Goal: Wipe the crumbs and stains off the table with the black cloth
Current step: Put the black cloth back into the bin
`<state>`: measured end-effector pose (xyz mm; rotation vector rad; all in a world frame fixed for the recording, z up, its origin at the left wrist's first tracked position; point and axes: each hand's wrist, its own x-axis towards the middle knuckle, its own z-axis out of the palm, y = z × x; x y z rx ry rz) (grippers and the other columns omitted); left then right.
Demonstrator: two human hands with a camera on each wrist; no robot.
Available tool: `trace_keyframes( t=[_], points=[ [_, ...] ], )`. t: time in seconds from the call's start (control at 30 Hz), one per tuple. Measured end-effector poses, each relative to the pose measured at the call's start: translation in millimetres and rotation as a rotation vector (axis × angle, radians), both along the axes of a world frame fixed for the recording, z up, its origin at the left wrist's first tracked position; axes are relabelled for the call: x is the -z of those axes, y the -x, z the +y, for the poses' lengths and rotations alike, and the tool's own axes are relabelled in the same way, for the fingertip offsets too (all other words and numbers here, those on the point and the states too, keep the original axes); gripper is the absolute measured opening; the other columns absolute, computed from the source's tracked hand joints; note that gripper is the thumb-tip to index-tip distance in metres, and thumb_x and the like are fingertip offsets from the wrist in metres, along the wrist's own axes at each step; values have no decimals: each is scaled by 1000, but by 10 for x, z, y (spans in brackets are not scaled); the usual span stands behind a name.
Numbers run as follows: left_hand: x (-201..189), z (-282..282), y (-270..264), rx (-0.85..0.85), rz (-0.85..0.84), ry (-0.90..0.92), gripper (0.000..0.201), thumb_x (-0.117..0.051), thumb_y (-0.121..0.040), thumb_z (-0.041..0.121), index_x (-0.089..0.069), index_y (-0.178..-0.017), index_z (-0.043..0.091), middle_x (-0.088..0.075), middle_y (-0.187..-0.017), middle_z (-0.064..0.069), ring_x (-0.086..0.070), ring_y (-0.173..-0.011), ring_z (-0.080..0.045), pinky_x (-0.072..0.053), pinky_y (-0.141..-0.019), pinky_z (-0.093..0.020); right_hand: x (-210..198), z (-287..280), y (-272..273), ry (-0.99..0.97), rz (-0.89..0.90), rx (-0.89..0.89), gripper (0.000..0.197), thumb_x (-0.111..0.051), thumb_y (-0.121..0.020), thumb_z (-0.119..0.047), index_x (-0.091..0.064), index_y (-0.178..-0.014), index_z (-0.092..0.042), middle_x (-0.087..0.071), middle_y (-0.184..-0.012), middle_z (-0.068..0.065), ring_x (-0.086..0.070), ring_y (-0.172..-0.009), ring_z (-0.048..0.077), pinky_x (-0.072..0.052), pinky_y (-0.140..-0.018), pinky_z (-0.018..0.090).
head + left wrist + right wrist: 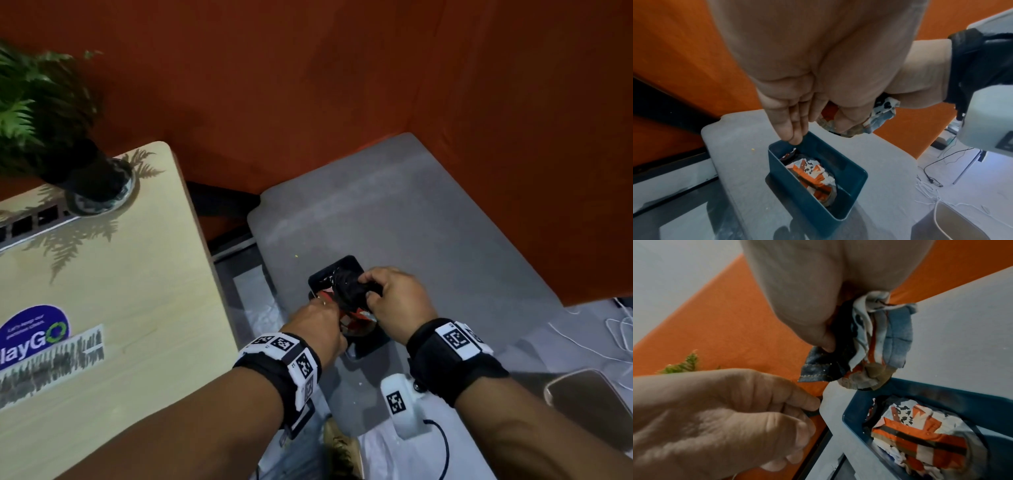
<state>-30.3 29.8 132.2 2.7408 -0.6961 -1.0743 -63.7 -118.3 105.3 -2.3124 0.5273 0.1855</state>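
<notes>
Fingers (826,340) of right hand (394,301): pinching bunched black cloth (349,287) over bin (849,164), mid-tabletop (428,212). Left hand (318,325): relaxed at bin rim. Cloth likely light, limp; grip gathered folds.

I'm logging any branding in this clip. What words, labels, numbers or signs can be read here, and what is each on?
"layGO": purple sticker on the wooden table; its first letter is cut off by the frame edge.
Small white line above it on that sticker: too blurred to read.
Square black-and-white code markers on the wristbands: patterns, no readable text.
Nothing legible in either wrist view.
</notes>
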Motion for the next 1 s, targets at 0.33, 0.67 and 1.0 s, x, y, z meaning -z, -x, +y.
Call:
trace_keyframes(
  t=[0.33, 0.67, 1.0],
  points=[
    [934, -293, -200, -39, 83, -198, 38, -54, -90, 16, -50, -127, 8, -60, -125, -17, -61, -112, -32, -48, -82, -33, 824, -54, -122, -1, 82, -17, 34, -60, -81, -4, -67, -112, -18, -65, -115, 8, -61, -103, 24, -47, -90, 25],
    [1570, -309, -299, 29, 271, -222, 20, -61, -88, 21, -64, -102, 8, -65, -104, -9, -64, -95, -24, -48, -74, -23, 1473, 106, -229, 101, 186, -155, 36, -58, -82, -4, -54, -117, -11, -57, -117, 13, -58, -103, 31, -50, -89, 37],
    [1836, -229, -331, -106, 229, -169, 24, -57, -91, 15, -50, -69, 11, -52, -74, -4, -61, -69, -5, -38, -49, -5, 1804, 215, -161, 96, 458, -410, 33, -57, -85, -16, -64, -117, -9, -61, -123, 17, -58, -114, 32, -47, -98, 34]
  ],
)
